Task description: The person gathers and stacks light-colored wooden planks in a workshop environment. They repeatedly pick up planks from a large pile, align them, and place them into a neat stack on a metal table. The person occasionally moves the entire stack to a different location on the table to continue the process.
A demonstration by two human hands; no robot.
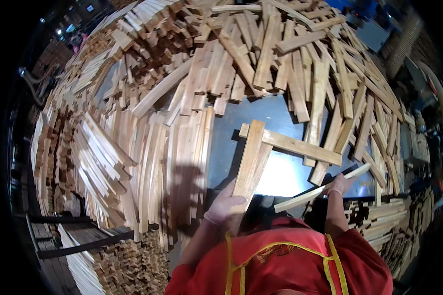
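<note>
My left hand (225, 202), in a pale glove, is closed round the near ends of wooden slats (250, 164), two of which show side by side. Their far ends rest at another slat (300, 146) that lies crosswise on the metal tabletop (236, 113). Over at the table's front right edge, my right hand (341, 184) grips a single narrow wooden slat (325, 188), held slantwise with its right end higher in view. The fingers under that slat are partly hidden.
Loose slats (270, 49) lie heaped across the far side and right of the table. Slats in upright-looking rows (152, 167) fill the left. Stacked wood (133, 265) sits low at left, beside a dark metal rail (83, 246). Hoses (440, 98) hang at far right.
</note>
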